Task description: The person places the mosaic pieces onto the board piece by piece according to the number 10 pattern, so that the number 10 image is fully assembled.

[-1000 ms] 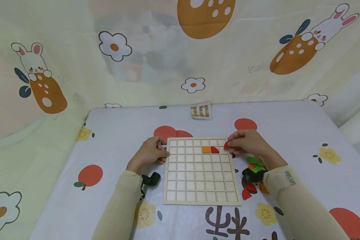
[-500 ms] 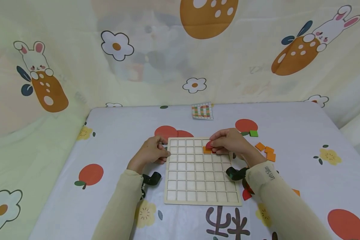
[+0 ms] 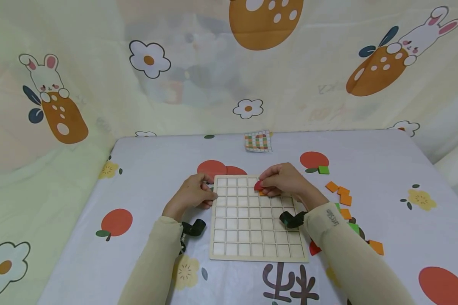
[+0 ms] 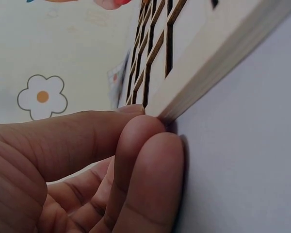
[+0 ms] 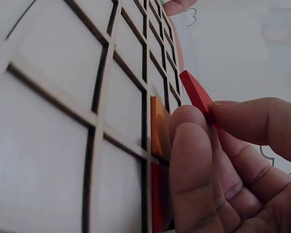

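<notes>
A wooden grid board (image 3: 252,228) lies flat on the table in front of me. My left hand (image 3: 192,192) grips its left edge near the far corner; in the left wrist view its fingertips (image 4: 157,155) meet the wooden rim. Over the upper right part of the board, my right hand (image 3: 284,180) pinches a red quarter-circle tile (image 3: 258,185). The right wrist view has this tile raised and tilted between thumb and finger. Below it sit an orange square tile (image 5: 159,128) and another red tile (image 5: 160,196) in neighbouring cells, partly hidden by fingers.
A small card with a coloured grid pattern (image 3: 258,142) lies behind the board. Right of it are a green tile (image 3: 323,170) and several orange tiles (image 3: 344,199). More loose tiles are partly covered by the right sleeve (image 3: 343,245).
My right hand has carried the red tile leftward from the board's right edge to above the orange square's area, slowing lately. My left hand has stayed on the board's edge.
</notes>
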`<state>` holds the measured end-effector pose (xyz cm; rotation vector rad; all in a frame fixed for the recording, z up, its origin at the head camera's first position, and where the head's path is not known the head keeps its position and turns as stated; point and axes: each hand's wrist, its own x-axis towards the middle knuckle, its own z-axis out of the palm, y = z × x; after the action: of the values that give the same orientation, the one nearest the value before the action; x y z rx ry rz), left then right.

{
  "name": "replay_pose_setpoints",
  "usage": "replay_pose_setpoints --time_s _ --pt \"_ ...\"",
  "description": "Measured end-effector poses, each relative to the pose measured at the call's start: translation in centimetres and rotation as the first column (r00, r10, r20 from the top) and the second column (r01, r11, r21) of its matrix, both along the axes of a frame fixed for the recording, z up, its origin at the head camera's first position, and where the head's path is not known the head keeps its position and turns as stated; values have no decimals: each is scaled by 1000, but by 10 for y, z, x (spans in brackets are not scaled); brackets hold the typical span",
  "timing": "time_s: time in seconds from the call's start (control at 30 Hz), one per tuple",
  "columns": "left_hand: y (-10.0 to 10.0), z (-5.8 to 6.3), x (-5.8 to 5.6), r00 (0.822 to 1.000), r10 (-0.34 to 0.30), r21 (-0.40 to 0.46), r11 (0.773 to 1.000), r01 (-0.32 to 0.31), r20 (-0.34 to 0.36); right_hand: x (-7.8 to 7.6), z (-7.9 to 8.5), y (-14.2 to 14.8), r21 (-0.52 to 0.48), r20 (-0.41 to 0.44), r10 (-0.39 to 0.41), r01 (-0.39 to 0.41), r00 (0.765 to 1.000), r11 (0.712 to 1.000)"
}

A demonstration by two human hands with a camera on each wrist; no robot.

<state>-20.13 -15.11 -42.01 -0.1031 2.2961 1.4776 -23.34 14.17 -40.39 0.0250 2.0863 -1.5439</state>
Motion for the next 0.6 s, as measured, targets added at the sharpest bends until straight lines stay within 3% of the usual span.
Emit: replay_pose_setpoints --time_s 0.6 --pt "-2 -5 0 1000 -6 24 1000 6 -12 1 -3 -11 95 -49 39 -34 998 995"
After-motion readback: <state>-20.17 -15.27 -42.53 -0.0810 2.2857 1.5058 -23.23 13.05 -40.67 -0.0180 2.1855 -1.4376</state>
